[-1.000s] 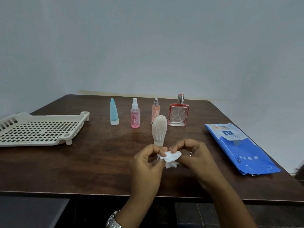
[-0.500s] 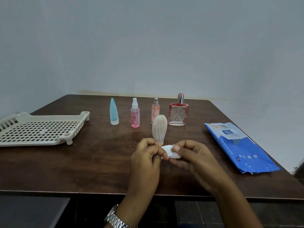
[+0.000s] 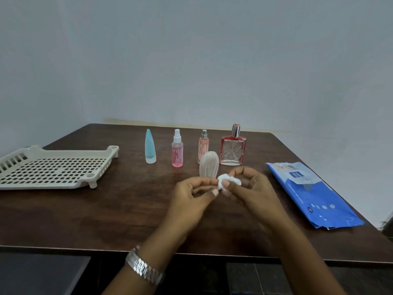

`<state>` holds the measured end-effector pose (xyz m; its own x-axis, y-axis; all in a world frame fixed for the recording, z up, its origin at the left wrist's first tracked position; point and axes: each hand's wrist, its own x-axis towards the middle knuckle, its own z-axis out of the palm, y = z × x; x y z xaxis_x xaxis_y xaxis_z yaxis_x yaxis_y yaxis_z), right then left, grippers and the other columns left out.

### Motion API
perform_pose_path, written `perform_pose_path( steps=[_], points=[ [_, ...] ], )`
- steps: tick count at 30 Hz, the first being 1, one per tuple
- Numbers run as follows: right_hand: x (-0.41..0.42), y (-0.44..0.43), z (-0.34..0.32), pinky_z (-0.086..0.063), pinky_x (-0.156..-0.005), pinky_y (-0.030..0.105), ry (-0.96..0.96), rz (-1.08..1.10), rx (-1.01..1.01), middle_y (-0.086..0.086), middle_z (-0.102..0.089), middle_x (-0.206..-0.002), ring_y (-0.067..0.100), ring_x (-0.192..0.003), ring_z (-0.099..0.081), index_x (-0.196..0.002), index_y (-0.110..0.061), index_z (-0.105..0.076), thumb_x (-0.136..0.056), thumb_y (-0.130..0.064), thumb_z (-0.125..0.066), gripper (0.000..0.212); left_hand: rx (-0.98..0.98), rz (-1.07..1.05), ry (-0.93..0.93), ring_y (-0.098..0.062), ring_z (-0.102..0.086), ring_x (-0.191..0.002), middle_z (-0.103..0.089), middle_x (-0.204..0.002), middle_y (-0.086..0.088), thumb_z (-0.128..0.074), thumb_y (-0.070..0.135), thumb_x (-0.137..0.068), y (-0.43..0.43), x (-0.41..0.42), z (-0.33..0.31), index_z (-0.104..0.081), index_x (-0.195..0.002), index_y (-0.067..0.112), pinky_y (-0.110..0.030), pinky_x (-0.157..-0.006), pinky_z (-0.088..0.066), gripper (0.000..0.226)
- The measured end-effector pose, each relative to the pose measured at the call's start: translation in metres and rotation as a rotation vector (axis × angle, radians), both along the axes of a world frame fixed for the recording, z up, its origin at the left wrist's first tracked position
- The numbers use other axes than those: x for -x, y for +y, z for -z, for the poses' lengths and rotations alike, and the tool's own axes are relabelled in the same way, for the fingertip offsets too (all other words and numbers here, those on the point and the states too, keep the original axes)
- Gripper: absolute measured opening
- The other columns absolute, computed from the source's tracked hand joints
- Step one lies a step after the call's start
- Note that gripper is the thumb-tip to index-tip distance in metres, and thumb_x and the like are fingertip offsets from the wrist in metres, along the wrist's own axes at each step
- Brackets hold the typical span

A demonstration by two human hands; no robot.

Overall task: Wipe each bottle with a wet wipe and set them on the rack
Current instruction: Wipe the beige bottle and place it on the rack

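Your left hand (image 3: 191,196) and right hand (image 3: 251,188) both pinch the crumpled white wet wipe (image 3: 228,182) just in front of the ribbed cream oval bottle (image 3: 209,167), likely bunching it into a pad. Five bottles stand on the dark wooden table (image 3: 106,209); the one cream perforated plastic rack (image 3: 53,167) at left holds none, and one blue wipe pack (image 3: 314,194) lies at right

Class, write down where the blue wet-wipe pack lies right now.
In the head view, the blue wipe pack lies flat near the right edge of the table, to the right of the right hand and the square red perfume bottle.
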<state>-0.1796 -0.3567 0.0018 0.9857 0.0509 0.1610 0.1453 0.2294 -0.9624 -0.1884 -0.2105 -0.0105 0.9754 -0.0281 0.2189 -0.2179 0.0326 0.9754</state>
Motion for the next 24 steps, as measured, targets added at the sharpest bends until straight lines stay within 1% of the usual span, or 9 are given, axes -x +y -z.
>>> perform_pose_path(
  steps=[3, 5, 7, 8, 10, 13, 16, 20, 24],
  points=[
    [-0.026, -0.012, -0.003, -0.057, -0.064, 0.021, -0.023, 0.176, -0.065, 0.012, -0.071, -0.087, 0.019, -0.079, -0.071, -0.089, -0.002, -0.059, -0.081, 0.005, -0.064, 0.011, -0.334, -0.051, 0.069, -0.015, -0.065, -0.081, -0.071, -0.085, -0.002, -0.077, 0.013, -0.076, 0.025, -0.027, -0.007, -0.067, -0.088, 0.018, -0.024, -0.075, -0.051, 0.016],
    [-0.044, -0.018, -0.003, -0.057, -0.067, 0.02, -0.026, 0.253, -0.122, 0.013, -0.07, -0.093, 0.019, -0.083, -0.07, -0.09, -0.003, -0.06, -0.082, 0.004, -0.064, 0.012, -0.592, -0.098, 0.125, -0.012, -0.06, -0.086, -0.064, -0.094, 0.004, -0.082, 0.026, -0.071, 0.039, -0.048, -0.007, -0.056, -0.101, 0.018, -0.025, -0.075, -0.047, 0.04],
    [-0.058, -0.02, 0.0, -0.057, -0.069, 0.021, -0.009, 0.303, -0.12, 0.013, -0.069, -0.096, 0.019, -0.086, -0.07, -0.091, -0.006, -0.062, -0.083, 0.004, -0.063, 0.013, -0.727, 0.021, 0.179, -0.012, -0.056, -0.105, -0.059, -0.113, 0.008, -0.085, 0.033, -0.066, 0.044, -0.066, -0.004, -0.048, -0.12, 0.022, -0.029, -0.089, -0.047, 0.066],
    [-0.064, -0.02, 0.004, -0.057, -0.071, 0.022, 0.003, 0.323, -0.099, 0.013, -0.069, -0.096, 0.018, -0.087, -0.069, -0.091, -0.007, -0.062, -0.083, 0.004, -0.063, 0.014, -0.733, 0.104, 0.189, -0.012, -0.054, -0.113, -0.057, -0.12, 0.01, -0.086, 0.036, -0.063, 0.045, -0.074, -0.001, -0.047, -0.126, 0.024, -0.033, -0.097, -0.045, 0.074],
    [-0.071, -0.018, 0.013, -0.057, -0.076, 0.025, 0.035, 0.345, -0.039, 0.012, -0.069, -0.097, 0.018, -0.09, -0.069, -0.092, -0.009, -0.064, -0.083, 0.005, -0.063, 0.017, -0.72, 0.195, 0.179, -0.01, -0.054, -0.117, -0.06, -0.123, 0.011, -0.086, 0.048, -0.055, 0.041, -0.082, 0.006, -0.05, -0.121, 0.035, -0.041, -0.106, -0.039, 0.076],
    [-0.075, -0.015, 0.026, -0.056, -0.083, 0.031, 0.087, 0.346, 0.034, 0.014, -0.07, -0.097, 0.021, -0.092, -0.069, -0.096, -0.006, -0.067, -0.082, 0.005, -0.063, 0.018, -0.813, 0.129, 0.095, -0.008, -0.054, -0.115, -0.061, -0.123, 0.013, -0.077, 0.067, -0.048, 0.029, -0.091, 0.014, -0.049, -0.124, 0.039, -0.045, -0.107, -0.034, 0.086],
    [-0.073, -0.012, 0.029, -0.056, -0.083, 0.032, 0.094, 0.296, 0.065, 0.014, -0.072, -0.093, 0.019, -0.089, -0.069, -0.092, -0.004, -0.07, -0.083, -0.003, -0.066, 0.01, -0.866, 0.101, 0.052, -0.01, -0.054, -0.115, -0.062, -0.123, 0.011, -0.078, 0.062, -0.058, 0.023, -0.098, 0.014, -0.05, -0.129, 0.034, -0.045, -0.105, -0.036, 0.081],
    [-0.071, -0.009, 0.028, -0.057, -0.078, 0.026, 0.02, 0.292, 0.06, 0.01, -0.072, -0.088, 0.018, -0.087, -0.069, -0.088, -0.003, -0.069, -0.083, -0.008, -0.068, 0.008, -0.68, 0.23, 0.102, -0.004, -0.064, -0.103, -0.071, -0.107, 0.013, -0.08, 0.067, -0.042, 0.029, -0.111, 0.016, -0.063, -0.111, 0.034, -0.039, -0.102, -0.045, 0.078],
    [-0.071, -0.006, 0.032, -0.056, -0.075, 0.023, -0.122, 0.349, 0.184, 0.005, -0.073, -0.089, 0.015, -0.084, -0.069, -0.092, -0.009, -0.068, -0.079, -0.001, -0.07, 0.016, -0.595, 0.3, 0.143, -0.007, -0.067, -0.098, -0.074, -0.101, 0.007, -0.085, 0.043, -0.059, 0.032, -0.121, 0.017, -0.065, -0.108, 0.028, -0.034, -0.097, -0.049, 0.055]
  ],
)
